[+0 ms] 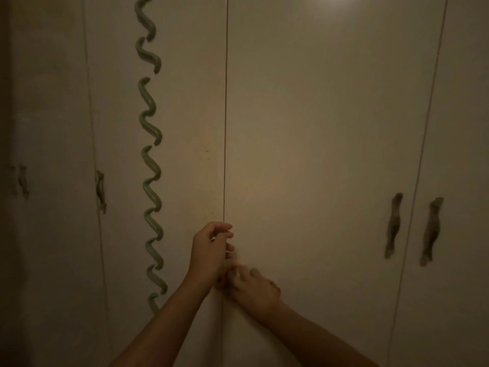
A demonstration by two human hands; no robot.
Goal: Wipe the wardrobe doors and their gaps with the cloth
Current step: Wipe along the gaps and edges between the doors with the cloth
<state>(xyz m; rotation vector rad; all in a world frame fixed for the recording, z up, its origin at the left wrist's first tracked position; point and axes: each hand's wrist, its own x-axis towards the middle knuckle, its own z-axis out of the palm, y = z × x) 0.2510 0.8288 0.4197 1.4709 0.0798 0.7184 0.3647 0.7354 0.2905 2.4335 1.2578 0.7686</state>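
Meeting at the door gap [224,154], left hand [209,250] and right hand [251,287] curl loosely.

Doors: pale wardrobe doors [317,128] are seen shut, in dim light.
Gap: a thin vertical gap [225,128] is seen between two doors.
Hands: left hand [211,250] and right hand [251,287] are held together at the gap, fingers curled.
Cloth: not clearly made out.
Handles: wavy green handles [150,160] are fixed left; darker handles [394,225] right.

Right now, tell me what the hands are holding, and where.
Cannot be told. Both the left hand and right hand pinch at the door gap; no cloth is clearly visible.
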